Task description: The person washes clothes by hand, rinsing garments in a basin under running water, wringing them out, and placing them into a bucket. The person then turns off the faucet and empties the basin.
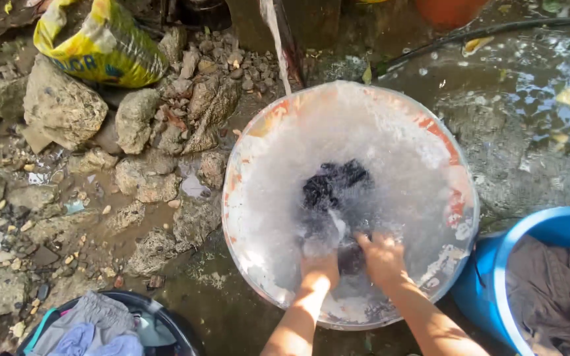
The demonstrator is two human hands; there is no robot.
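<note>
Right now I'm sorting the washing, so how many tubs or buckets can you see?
3, possibly more out of frame: the big sudsy basin in the middle, a blue bucket of brown cloth at lower right, and a dark tub of clothes at the bottom left.

Foam hides most of the dark cloth (334,184) in the round basin (245,151), and it covers the fingertips of the left hand (319,269) and right hand (382,257), so neither grip can be told. The blue tub (489,283) runs off the right and bottom edges, and the dark basket (166,323) of clothes is cut by the bottom edge.
</note>
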